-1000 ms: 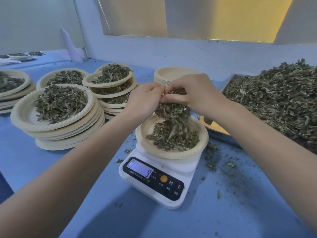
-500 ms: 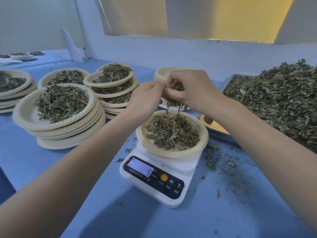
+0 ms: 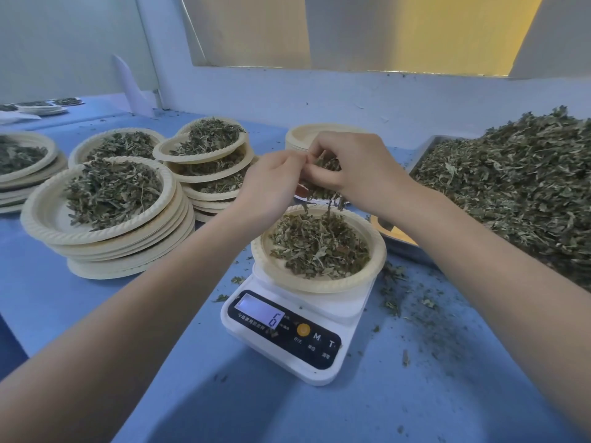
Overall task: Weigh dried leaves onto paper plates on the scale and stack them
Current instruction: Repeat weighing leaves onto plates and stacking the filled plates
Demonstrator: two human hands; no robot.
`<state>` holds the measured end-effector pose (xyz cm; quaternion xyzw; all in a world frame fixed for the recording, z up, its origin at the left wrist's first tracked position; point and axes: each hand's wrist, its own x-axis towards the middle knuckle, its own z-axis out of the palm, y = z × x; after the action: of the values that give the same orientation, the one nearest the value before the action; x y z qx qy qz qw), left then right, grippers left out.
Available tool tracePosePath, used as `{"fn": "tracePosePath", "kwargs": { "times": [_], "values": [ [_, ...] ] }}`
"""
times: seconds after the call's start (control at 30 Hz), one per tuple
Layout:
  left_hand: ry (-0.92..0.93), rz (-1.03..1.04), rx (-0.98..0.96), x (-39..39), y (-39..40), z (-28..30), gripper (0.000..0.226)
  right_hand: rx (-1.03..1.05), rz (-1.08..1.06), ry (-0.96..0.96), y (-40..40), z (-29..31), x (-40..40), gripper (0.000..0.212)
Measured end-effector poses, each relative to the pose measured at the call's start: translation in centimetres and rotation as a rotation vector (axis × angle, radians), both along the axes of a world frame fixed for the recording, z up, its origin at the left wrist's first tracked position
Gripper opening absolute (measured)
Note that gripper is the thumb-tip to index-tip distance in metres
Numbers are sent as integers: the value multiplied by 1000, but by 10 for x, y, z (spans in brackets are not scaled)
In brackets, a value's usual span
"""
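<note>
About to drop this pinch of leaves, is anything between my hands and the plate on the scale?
Nothing visible. The right hand and left hand hold dried green leaves directly above the round cream paper plate on the white digital scale.

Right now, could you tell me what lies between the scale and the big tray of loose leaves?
In the head view, only blue tabletop with scattered leaf crumbs separates the scale from the tray.

Both hands meet, forearms reaching in bare.
The right hand (image 3: 361, 174) curls its fingers (image 3: 319, 179) round a clump; the left hand (image 3: 271, 187), fingers bent, touches it at the fingertips.
</note>
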<state>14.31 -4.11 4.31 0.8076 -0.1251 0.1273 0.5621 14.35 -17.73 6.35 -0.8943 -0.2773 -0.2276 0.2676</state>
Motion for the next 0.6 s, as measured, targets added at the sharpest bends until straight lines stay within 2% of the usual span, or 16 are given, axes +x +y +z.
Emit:
{"fn": "tracePosePath", "kwargs": {
  "times": [0.6],
  "values": [
    [45, -33, -49, 0, -2, 0, 36, 77, -2, 99, -2, 0, -5, 11]
  ]
}}
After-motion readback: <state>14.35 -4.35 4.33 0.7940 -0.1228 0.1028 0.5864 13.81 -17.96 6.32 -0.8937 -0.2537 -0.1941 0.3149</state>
